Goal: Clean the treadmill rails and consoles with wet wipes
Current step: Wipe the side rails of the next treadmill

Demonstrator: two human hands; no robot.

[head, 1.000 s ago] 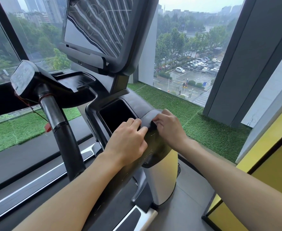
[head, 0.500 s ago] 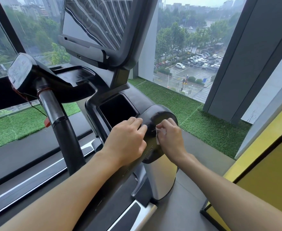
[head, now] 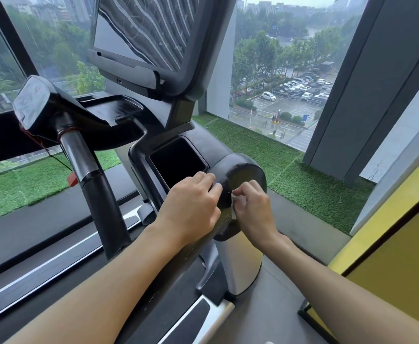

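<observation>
My right hand (head: 253,211) pinches the wipe (head: 236,202) against the rail (head: 249,170) end; my left hand (head: 191,207), fingers pressed together, curls over the rail just beside it.

The glossy black rounded treadmill rail end (head: 245,175) carries a dull olive sheen on its face, and the small crumpled white wet wipe (head: 237,202) shows pale against it. The smooth metal upright post (head: 238,264) below is silver-grey. The tilted black console screen (head: 148,28) is crossed by white diagonal stripes. The centre handlebar (head: 99,202) is chrome grey above and matte black below, with a small red plastic clip (head: 72,179) beside it. The artificial turf strip (head: 302,187) is bright green, the floor (head: 290,294) grey, and the wall panel (head: 389,256) yellow with a black frame.
</observation>
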